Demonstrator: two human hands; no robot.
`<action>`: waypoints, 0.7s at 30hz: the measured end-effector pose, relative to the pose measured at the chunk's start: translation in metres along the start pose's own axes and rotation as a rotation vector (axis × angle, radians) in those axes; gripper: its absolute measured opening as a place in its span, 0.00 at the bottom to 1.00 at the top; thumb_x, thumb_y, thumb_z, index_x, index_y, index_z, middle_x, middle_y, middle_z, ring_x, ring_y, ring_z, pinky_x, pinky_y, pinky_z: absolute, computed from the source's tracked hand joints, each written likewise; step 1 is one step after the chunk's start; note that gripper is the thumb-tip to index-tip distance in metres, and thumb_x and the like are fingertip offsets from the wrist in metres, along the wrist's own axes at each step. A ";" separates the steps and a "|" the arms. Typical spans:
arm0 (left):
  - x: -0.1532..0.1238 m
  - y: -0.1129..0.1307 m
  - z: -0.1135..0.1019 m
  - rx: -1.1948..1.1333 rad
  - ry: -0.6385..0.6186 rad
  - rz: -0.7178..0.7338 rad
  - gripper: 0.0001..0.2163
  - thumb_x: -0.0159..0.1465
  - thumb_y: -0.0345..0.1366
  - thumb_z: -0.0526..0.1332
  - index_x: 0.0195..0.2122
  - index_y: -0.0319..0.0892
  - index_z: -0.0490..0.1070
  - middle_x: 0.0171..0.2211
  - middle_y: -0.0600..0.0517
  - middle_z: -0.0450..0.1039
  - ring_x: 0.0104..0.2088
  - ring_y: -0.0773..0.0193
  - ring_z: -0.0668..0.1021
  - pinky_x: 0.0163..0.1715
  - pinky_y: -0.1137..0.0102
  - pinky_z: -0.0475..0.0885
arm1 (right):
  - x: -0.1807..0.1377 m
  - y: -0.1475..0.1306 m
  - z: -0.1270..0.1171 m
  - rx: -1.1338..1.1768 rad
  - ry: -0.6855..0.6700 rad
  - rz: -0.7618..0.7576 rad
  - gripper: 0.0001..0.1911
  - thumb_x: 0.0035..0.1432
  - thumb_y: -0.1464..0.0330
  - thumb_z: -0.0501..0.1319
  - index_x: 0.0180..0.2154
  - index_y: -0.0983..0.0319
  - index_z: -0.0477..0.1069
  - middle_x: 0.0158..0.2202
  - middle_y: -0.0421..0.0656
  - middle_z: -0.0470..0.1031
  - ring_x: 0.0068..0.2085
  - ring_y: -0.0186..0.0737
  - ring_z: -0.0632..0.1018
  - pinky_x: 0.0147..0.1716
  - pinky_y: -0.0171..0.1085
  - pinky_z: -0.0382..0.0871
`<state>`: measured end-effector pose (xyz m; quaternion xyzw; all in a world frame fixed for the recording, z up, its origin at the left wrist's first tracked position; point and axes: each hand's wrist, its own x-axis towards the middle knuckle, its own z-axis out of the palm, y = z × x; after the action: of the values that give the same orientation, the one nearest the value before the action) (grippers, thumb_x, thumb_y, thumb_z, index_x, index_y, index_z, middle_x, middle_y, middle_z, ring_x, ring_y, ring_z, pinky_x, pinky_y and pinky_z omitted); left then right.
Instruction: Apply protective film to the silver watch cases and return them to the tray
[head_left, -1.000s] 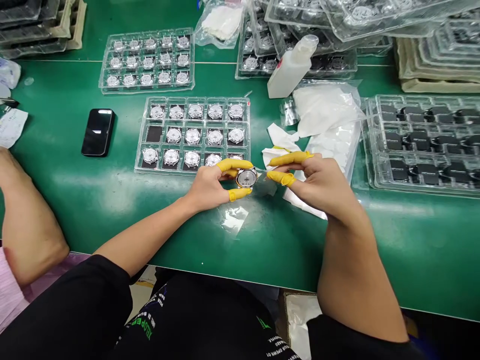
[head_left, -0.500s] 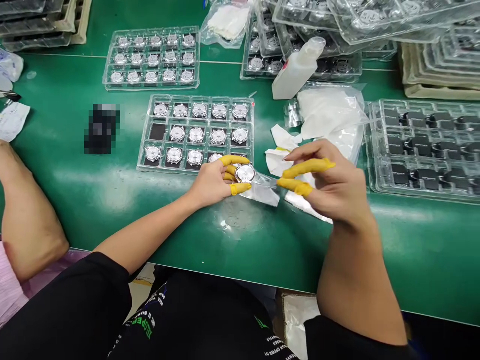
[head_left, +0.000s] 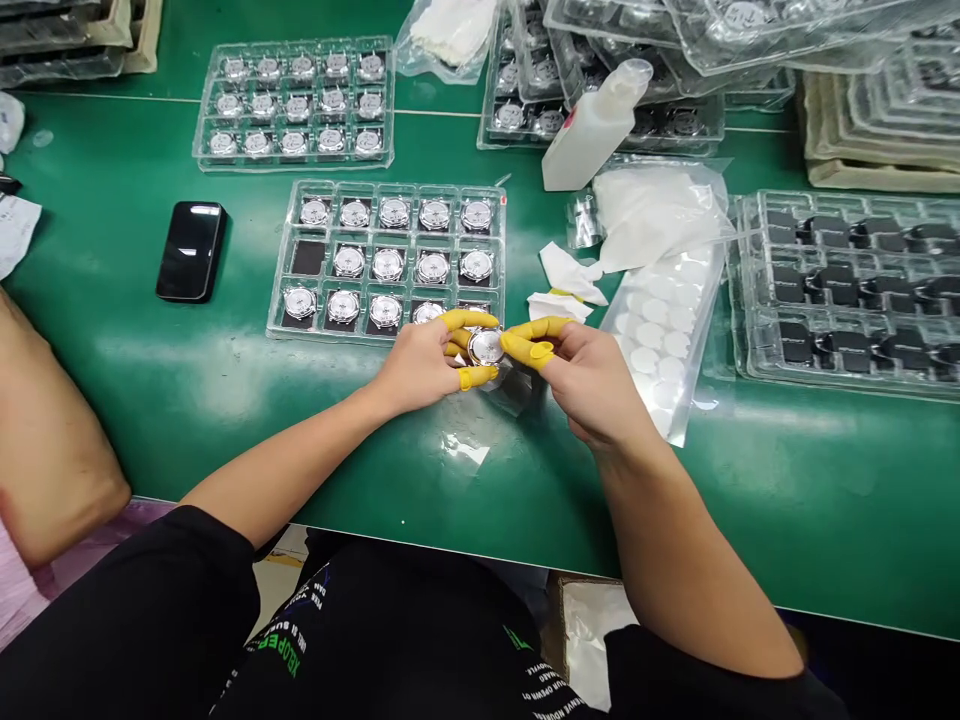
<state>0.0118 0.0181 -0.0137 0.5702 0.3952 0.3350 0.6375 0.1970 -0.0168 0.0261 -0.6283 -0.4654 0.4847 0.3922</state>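
Item: a round watch head [head_left: 486,346] with a bright metal case and pale dial, held at centre frame above the desk [head_left: 810,500], just in front of the lower right corner of a clear plastic tray [head_left: 390,186] holding similar watch heads.

Left hand [head_left: 424,365]: closed around the case edge, with yellow finger cots [head_left: 469,319] above and below the dial. Right hand [head_left: 592,385]: drawn into a narrow pinch, fingertips at the right edge of the case. Whether it grips the case or something thin there cannot be told.

Handling assessment: the watch head appears small, stiff and fairly dense for its size. The polished case is likely slippery, and the dial face is likely prone to scratches and smudges. The case edge is the judged point of hold, keeping fingers off the face.

Surroundings: a sheet of white round pads [head_left: 660,340] lies to the right of the hands, with a white plastic bottle [head_left: 596,125] at upper centre. A black phone [head_left: 191,250] lies left of the tray.

Limits: the back of the watch head is hidden, and the fingers cover part of the rim. Dial markings are too small to read. A thin clear film [head_left: 514,392] lies beneath the hands; its link to the watch head cannot be determined.
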 end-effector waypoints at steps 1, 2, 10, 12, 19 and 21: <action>0.000 0.000 0.000 0.001 0.005 -0.002 0.28 0.52 0.29 0.74 0.55 0.43 0.76 0.33 0.54 0.76 0.31 0.71 0.78 0.33 0.75 0.76 | -0.001 0.000 0.000 -0.002 0.001 0.001 0.22 0.46 0.49 0.76 0.34 0.58 0.80 0.33 0.44 0.80 0.34 0.42 0.78 0.33 0.40 0.74; 0.000 0.000 0.000 -0.003 0.006 -0.005 0.28 0.51 0.29 0.74 0.55 0.42 0.76 0.32 0.54 0.76 0.31 0.71 0.78 0.33 0.75 0.76 | -0.001 0.000 0.001 -0.007 0.003 0.001 0.21 0.47 0.49 0.75 0.34 0.58 0.80 0.33 0.44 0.80 0.35 0.42 0.78 0.34 0.41 0.74; 0.000 0.002 0.001 -0.038 -0.012 -0.013 0.27 0.51 0.28 0.73 0.54 0.42 0.76 0.33 0.54 0.76 0.31 0.71 0.78 0.33 0.75 0.76 | 0.001 0.007 0.000 -0.051 0.006 -0.016 0.18 0.51 0.52 0.73 0.36 0.58 0.79 0.33 0.44 0.80 0.34 0.43 0.78 0.35 0.43 0.75; 0.000 0.002 0.001 -0.051 -0.018 -0.015 0.27 0.51 0.28 0.73 0.54 0.41 0.76 0.33 0.54 0.76 0.31 0.71 0.78 0.34 0.75 0.77 | 0.002 0.008 -0.001 -0.053 0.003 -0.017 0.18 0.51 0.52 0.73 0.36 0.58 0.79 0.34 0.44 0.81 0.35 0.43 0.78 0.36 0.43 0.75; 0.000 0.000 0.001 -0.042 -0.014 -0.014 0.27 0.51 0.28 0.73 0.54 0.42 0.75 0.32 0.55 0.75 0.30 0.73 0.77 0.34 0.75 0.76 | 0.003 0.010 0.000 -0.067 0.007 -0.045 0.19 0.51 0.50 0.73 0.36 0.58 0.80 0.34 0.44 0.81 0.34 0.43 0.78 0.34 0.43 0.76; 0.000 0.000 0.001 -0.036 -0.017 -0.013 0.27 0.51 0.29 0.73 0.54 0.42 0.75 0.32 0.55 0.75 0.30 0.73 0.77 0.33 0.76 0.75 | 0.003 0.009 0.001 -0.076 0.017 -0.051 0.20 0.50 0.50 0.74 0.35 0.58 0.80 0.34 0.44 0.81 0.34 0.43 0.78 0.34 0.43 0.76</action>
<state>0.0125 0.0178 -0.0137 0.5588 0.3875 0.3329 0.6533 0.1983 -0.0164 0.0165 -0.6348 -0.4960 0.4511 0.3841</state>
